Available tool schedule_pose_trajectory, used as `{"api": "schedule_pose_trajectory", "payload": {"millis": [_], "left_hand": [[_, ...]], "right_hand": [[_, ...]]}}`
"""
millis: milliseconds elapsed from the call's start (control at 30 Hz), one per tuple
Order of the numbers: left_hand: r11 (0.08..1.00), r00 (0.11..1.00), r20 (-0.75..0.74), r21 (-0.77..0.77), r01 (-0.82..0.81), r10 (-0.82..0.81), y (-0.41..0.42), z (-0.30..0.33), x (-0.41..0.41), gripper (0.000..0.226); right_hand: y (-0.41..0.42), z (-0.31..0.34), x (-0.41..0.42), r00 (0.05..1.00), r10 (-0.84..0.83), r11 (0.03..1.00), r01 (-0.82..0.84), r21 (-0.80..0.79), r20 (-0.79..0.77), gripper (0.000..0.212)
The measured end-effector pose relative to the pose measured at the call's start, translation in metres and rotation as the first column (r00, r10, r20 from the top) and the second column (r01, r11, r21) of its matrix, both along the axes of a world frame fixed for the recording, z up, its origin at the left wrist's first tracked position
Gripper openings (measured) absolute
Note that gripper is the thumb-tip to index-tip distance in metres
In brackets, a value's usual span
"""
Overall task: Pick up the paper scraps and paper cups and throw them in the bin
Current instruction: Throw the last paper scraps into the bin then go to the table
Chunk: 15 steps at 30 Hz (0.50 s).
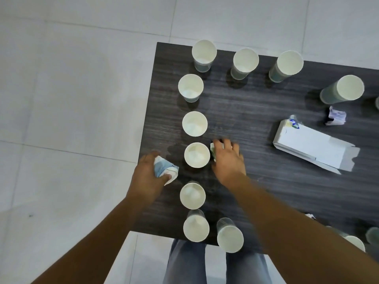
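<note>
Many upright paper cups point(197, 155) stand empty; left hand point(146, 177) grips crushed cup point(165, 170), right hand point(227, 158) pinches scrap point(213, 153).

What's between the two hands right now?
Head view: one upright paper cup stands between the left hand, which grips a crumpled cup, and the right hand, which reaches onto a paper scrap.

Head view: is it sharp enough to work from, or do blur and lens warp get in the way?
Head view: even, soft light, faint shadows under the cups. The cup between the hands is sharp; the right hand and its scrap are slightly blurred. Wide-angle warp leans the outer cups, such as the far-right cup, outward.
</note>
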<state>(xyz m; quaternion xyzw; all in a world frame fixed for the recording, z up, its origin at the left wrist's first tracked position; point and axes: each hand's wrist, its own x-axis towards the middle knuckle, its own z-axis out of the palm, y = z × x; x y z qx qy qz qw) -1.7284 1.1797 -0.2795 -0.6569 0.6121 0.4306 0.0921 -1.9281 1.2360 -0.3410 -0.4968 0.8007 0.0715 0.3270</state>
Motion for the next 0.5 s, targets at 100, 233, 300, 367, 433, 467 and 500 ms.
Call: {"api": "schedule_pose_trajectory", "payload": {"millis": [100,233,300,367,433,467,500], "left_hand": [[1.0,1.0,-0.017,-0.002,-0.018,0.018,0.003,0.002,0.001,0.069],[0.999,0.999,-0.03,-0.028,-0.031,0.03,0.009,0.01,0.003,0.068],[0.998,0.997,-0.056,-0.048,-0.052,0.049,0.015,0.024,0.004,0.067],[0.993,0.993,-0.09,-0.088,-0.079,0.071,0.021,0.044,0.008,0.066],[0.986,0.989,-0.123,-0.136,-0.099,0.082,0.029,0.069,0.014,0.064],[0.981,0.987,-0.137,-0.163,-0.104,0.082,0.033,0.083,0.018,0.064],[0.976,0.986,-0.147,-0.187,-0.111,0.084,0.036,0.098,0.023,0.064]], "right_hand": [[0.006,0.003,0.005,1.0,-0.007,1.0,0.007,-0.008,0.002,0.065],[0.018,0.019,0.004,0.999,-0.042,0.999,0.042,0.014,0.03,0.061],[0.025,0.038,-0.001,0.998,-0.057,0.998,0.057,0.011,0.023,0.059],[0.029,0.063,-0.006,0.998,-0.063,0.998,0.063,-0.013,0.005,0.058],[0.033,0.096,-0.012,0.998,-0.069,0.997,0.069,-0.041,-0.008,0.058],[0.034,0.115,-0.013,0.998,-0.067,0.996,0.067,-0.06,-0.008,0.059],[0.034,0.134,-0.013,0.998,-0.058,0.995,0.057,-0.083,-0.01,0.06]]}}
